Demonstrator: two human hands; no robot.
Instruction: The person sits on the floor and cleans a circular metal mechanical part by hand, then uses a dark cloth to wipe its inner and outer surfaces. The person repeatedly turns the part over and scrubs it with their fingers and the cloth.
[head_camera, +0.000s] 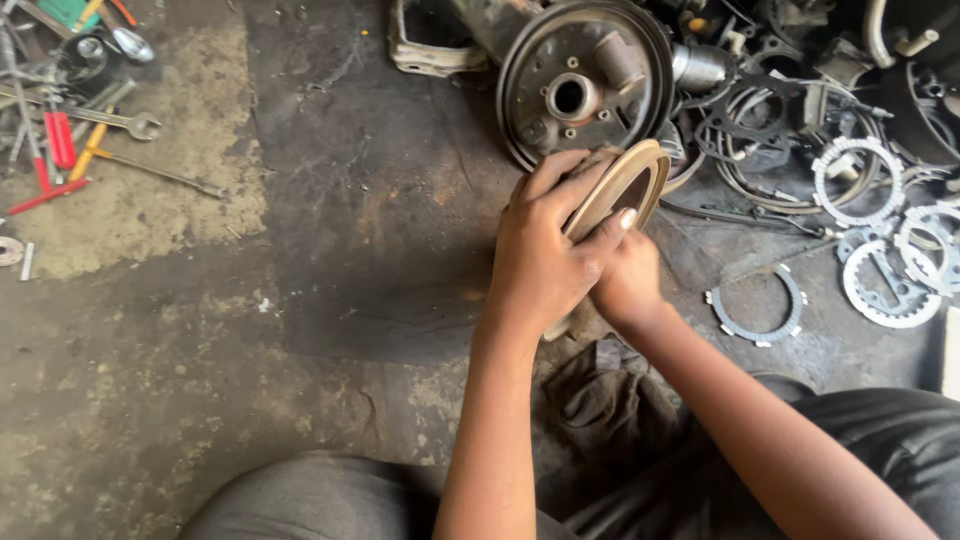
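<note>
Tan friction disc, ring-shaped, is held on edge and tilted, just below the round drum plate and above a dark rag on the stained floor. Left hand lies over the disc's near face, fingers curled and gripping its rim. Right hand is mostly hidden behind the left; its grip cannot be told. 1 flat toothed ring lies right of the disc, with more pale rings beyond. Wrenches and screwdrivers lie far left of the drum plate.
</note>
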